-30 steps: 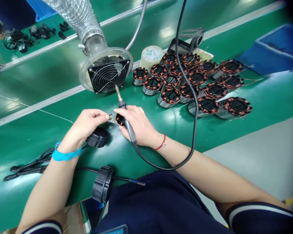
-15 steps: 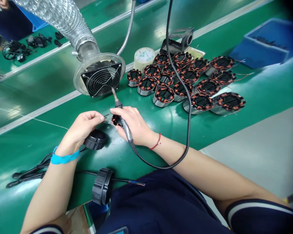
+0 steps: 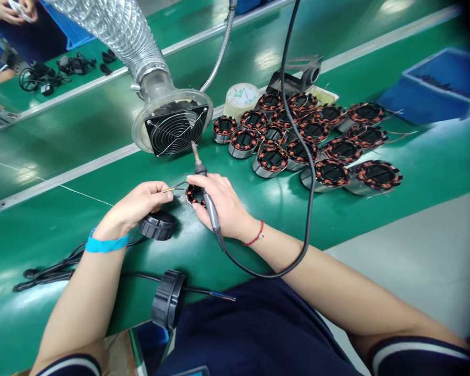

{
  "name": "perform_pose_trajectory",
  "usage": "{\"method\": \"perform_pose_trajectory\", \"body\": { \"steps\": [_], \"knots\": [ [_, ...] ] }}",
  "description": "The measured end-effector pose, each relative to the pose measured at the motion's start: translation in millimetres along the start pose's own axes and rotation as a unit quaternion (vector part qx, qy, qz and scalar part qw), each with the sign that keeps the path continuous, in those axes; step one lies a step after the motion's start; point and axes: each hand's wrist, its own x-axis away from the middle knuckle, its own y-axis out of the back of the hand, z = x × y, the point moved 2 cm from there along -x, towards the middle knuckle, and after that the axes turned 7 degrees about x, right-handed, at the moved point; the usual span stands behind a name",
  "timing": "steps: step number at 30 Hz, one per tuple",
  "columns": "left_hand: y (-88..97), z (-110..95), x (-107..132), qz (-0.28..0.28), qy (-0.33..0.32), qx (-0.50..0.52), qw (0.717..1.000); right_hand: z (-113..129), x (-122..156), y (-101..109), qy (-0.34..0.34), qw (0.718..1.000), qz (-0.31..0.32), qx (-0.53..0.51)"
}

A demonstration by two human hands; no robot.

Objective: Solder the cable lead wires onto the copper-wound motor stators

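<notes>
My right hand (image 3: 229, 206) is closed around a soldering iron (image 3: 212, 211) and a motor stator (image 3: 195, 195) together. The iron's tip points up, in front of the fan grille, and the stator is partly hidden behind fingers and handle. My left hand (image 3: 143, 203) pinches thin wires (image 3: 174, 188), one of them yellow, whose ends reach toward the stator. Just below that hand is a black ribbed cap (image 3: 157, 225) on the bench. A second ribbed cap (image 3: 168, 298), threaded on a black cable with bare coloured wire ends, lies near my body.
A fume extractor (image 3: 176, 133) hangs ahead of my hands. Several copper-wound stators (image 3: 272, 159) stand in rows to the right, by a tape roll (image 3: 241, 99). Beyond them is a blue bin (image 3: 434, 94). Coiled black cable (image 3: 50, 277) lies left. Another person's hands (image 3: 18, 10) show far left.
The whole view has shifted slightly. My left fingers have drawn a little away from the stator, and a yellow wire now shows between them. My right hand keeps its hold.
</notes>
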Motion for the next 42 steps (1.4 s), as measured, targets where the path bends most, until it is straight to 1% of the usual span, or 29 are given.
{"method": "perform_pose_trajectory", "body": {
  "steps": [3, 5, 8, 10, 14, 16, 20, 22, 23, 24, 27, 29, 31, 33, 35, 36, 37, 38, 39, 40, 41, 42],
  "knots": [
    [-4.3, -0.7, 0.1, -0.029, -0.008, -0.011, 0.999, 0.5, 0.3, 0.7, 0.006, 1.0, -0.005, 0.003],
    [-9.9, -2.3, 0.4, -0.038, -0.012, -0.025, 0.999, 1.1, -0.2, -0.5, 0.008, 1.0, -0.004, 0.006],
    [-15.4, -4.1, 0.3, -0.026, -0.021, -0.042, 0.999, 1.3, -1.9, -4.8, 0.015, 1.0, 0.0, 0.013],
    [-15.0, -3.8, 0.2, -0.013, -0.026, -0.037, 0.999, 1.2, -3.5, -7.8, 0.025, 1.0, -0.007, 0.014],
    [-9.4, -0.3, 1.8, 0.019, -0.022, 0.032, 0.999, 1.3, -5.6, -9.7, 0.027, 0.999, -0.039, 0.011],
    [-8.5, 0.8, 3.8, 0.051, -0.031, 0.035, 0.998, 1.9, -5.1, -9.1, 0.03, 0.998, -0.053, 0.005],
    [-16.0, 3.1, 6.8, 0.149, -0.032, -0.042, 0.987, 1.6, -3.0, -8.5, 0.019, 0.997, -0.07, -0.004],
    [-20.8, 3.8, 6.2, 0.158, -0.044, -0.084, 0.983, 0.8, -3.1, -9.3, 0.009, 0.997, -0.071, 0.002],
    [-22.3, 3.8, 5.5, 0.144, -0.056, -0.097, 0.983, 0.5, -3.6, -9.6, 0.004, 0.997, -0.07, 0.007],
    [-22.7, 3.5, 4.5, 0.118, -0.069, -0.101, 0.985, 0.3, -4.2, -9.5, -0.001, 0.997, -0.07, 0.012],
    [-15.8, 3.3, 0.4, 0.003, -0.098, -0.077, 0.992, 0.5, -4.1, -6.3, -0.014, 0.997, -0.071, 0.015],
    [-3.2, 4.7, -4.0, -0.08, -0.111, -0.059, 0.989, -0.3, -1.3, -2.0, -0.014, 0.997, -0.076, 0.01],
    [16.5, 7.1, -9.1, -0.168, -0.126, -0.05, 0.976, -3.7, 2.9, 1.7, -0.01, 0.997, -0.081, 0.008],
    [40.6, 9.1, -11.0, -0.269, -0.146, -0.043, 0.951, -9.1, 6.6, 3.0, -0.017, 0.997, -0.073, -0.005],
    [61.2, 8.5, -5.7, -0.375, -0.176, -0.037, 0.909, -13.2, 9.4, 2.1, -0.025, 0.998, -0.062, -0.017],
    [67.1, 6.8, -0.3, -0.421, -0.193, -0.033, 0.886, -13.9, 10.5, 1.1, -0.023, 0.998, -0.053, -0.02],
    [68.9, 4.0, 6.6, -0.457, -0.211, -0.029, 0.863, -13.8, 11.6, -0.2, -0.02, 0.999, -0.044, -0.022],
    [66.2, 0.5, 14.2, -0.482, -0.231, -0.026, 0.845, -12.7, 12.7, -1.5, -0.014, 0.999, -0.037, -0.023],
    [58.7, -3.3, 21.5, -0.482, -0.251, -0.021, 0.839, -11.1, 13.6, -2.8, -0.007, 0.999, -0.033, -0.025],
    [46.9, -6.9, 27.8, -0.457, -0.269, -0.012, 0.847, -9.2, 14.5, -3.8, -0.002, 0.999, -0.033, -0.032],
    [31.7, -9.5, 32.6, -0.411, -0.285, -0.004, 0.866, -7.1, 15.3, -4.7, 0.003, 0.998, -0.036, -0.042],
    [13.3, -10.5, 34.8, -0.313, -0.292, 0.023, 0.904, -5.1, 15.9, -5.1, 0.006, 0.998, -0.041, -0.055]
  ]
}}
